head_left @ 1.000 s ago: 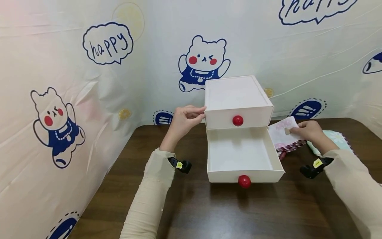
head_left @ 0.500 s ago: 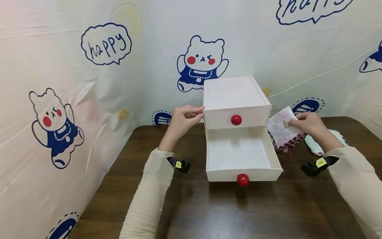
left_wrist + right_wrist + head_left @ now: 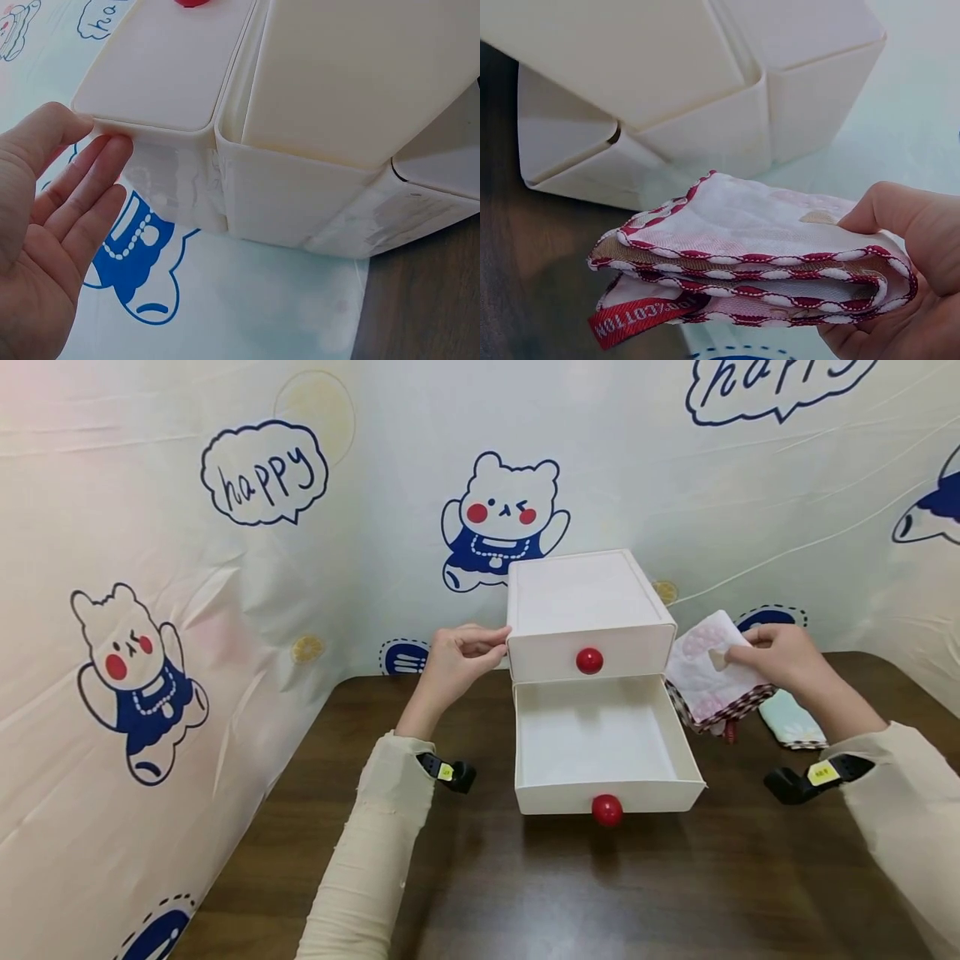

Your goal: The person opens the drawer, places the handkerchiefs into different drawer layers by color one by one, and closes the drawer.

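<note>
A white two-drawer box (image 3: 585,593) stands on the table, its upper drawer in and its lower drawer (image 3: 600,743) pulled out, with nothing lying inside. My left hand (image 3: 461,664) rests thumb and fingertips against the upper left front corner; in the left wrist view the fingers (image 3: 105,161) lie along the side wall. My right hand (image 3: 783,656) pinches a folded handkerchief (image 3: 708,664) by its right side, thumb on top, just right of the box. In the right wrist view the handkerchief (image 3: 750,232) shows stacked layers, a red-and-white stitched edge and a red cotton label (image 3: 649,315).
A mint-green folded cloth (image 3: 791,718) with a checked edge lies on the dark wooden table (image 3: 600,893), partly behind my right forearm. Red knobs (image 3: 607,810) stick out from both drawer fronts. A printed curtain (image 3: 375,527) hangs close behind the box.
My right hand has raised the handkerchief up off the table beside the box, bringing more of the mint-green cloth's near end into view. My left hand has stayed at the corner.
</note>
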